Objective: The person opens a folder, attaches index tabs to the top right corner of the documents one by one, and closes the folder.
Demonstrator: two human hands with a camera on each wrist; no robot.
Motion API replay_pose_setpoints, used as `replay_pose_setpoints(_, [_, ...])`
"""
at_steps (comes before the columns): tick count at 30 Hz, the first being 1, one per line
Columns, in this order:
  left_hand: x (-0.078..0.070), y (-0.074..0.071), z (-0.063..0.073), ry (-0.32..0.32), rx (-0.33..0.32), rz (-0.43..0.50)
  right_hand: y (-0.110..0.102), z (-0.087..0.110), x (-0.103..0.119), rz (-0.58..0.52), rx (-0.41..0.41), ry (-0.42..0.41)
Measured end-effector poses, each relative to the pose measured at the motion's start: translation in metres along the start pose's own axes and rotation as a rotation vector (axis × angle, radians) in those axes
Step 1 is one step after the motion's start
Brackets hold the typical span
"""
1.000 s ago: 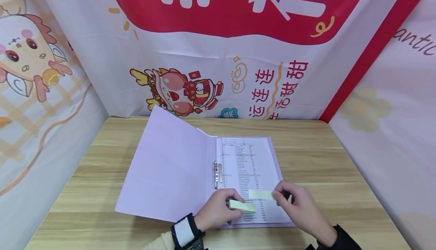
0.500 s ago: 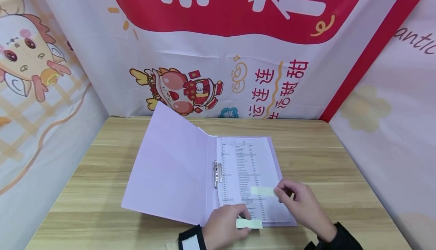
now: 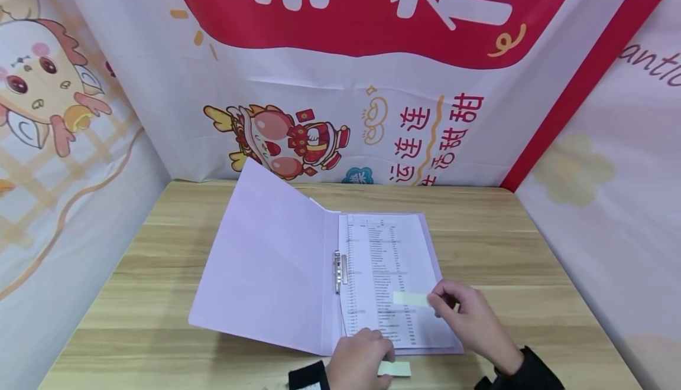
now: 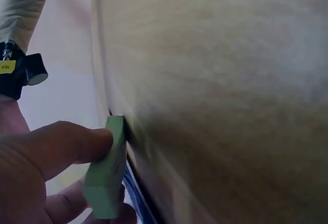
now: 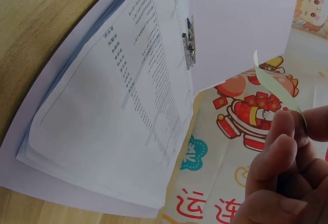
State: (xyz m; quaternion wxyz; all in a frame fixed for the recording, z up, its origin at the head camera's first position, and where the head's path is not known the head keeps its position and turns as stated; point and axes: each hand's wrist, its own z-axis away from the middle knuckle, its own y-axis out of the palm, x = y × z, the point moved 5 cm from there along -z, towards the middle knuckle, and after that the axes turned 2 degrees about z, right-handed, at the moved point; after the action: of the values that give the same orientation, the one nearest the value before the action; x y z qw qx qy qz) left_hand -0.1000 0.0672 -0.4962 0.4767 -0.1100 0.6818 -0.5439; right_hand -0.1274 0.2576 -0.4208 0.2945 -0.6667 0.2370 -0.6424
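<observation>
My left hand (image 3: 359,358) grips a pad of pale green sticky notes (image 4: 106,175) between thumb and fingers, low over the table at the folder's near edge. In the right wrist view, my right hand (image 5: 289,170) pinches one end of a single green sticky note strip (image 5: 277,88), which curls slightly. Seen from the head, that strip hovers over the lower right of the printed sheets (image 3: 383,260). The sheets lie in an open lilac folder (image 3: 260,260), beside its metal clip (image 3: 337,272). The folder's left cover is raised at a slant.
A wood-grain table (image 3: 495,248) carries the folder. Behind it hangs a white and red printed cloth (image 3: 298,71), and patterned cloths (image 3: 612,201) rise along both sides.
My left hand has moved toward the near table edge with the note pad, off the sheets. My right hand has shifted slightly up with its strip. The folder's left cover has swung slightly rightward.
</observation>
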Motion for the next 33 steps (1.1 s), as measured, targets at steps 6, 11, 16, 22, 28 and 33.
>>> replay_pose_setpoints(6, [0.002, 0.008, -0.002, -0.017, 0.094, -0.007, 0.001, -0.001, -0.002, -0.004, 0.004, 0.001])
replay_pose_setpoints(11, [0.002, 0.01, -0.003, -0.022, 0.101, -0.005, 0.003, -0.001, -0.004, -0.026, 0.032, 0.023])
replay_pose_setpoints(16, [0.002, 0.01, -0.002, -0.023, 0.105, 0.006, 0.003, -0.002, -0.007, -0.034, 0.055, 0.048])
replay_pose_setpoints(22, [-0.001, -0.008, -0.005, -0.038, 0.092, 0.139, -0.002, -0.006, -0.008, 0.011, 0.031, 0.019])
replay_pose_setpoints(28, [-0.011, -0.055, -0.027, 0.011, -0.067, 0.173, -0.012, -0.014, -0.014, 0.025, -0.025, 0.031])
replay_pose_setpoints(33, [-0.014, -0.092, -0.053, -0.023, -0.162, 0.155, -0.02, -0.025, -0.022, 0.015, -0.061, 0.03])
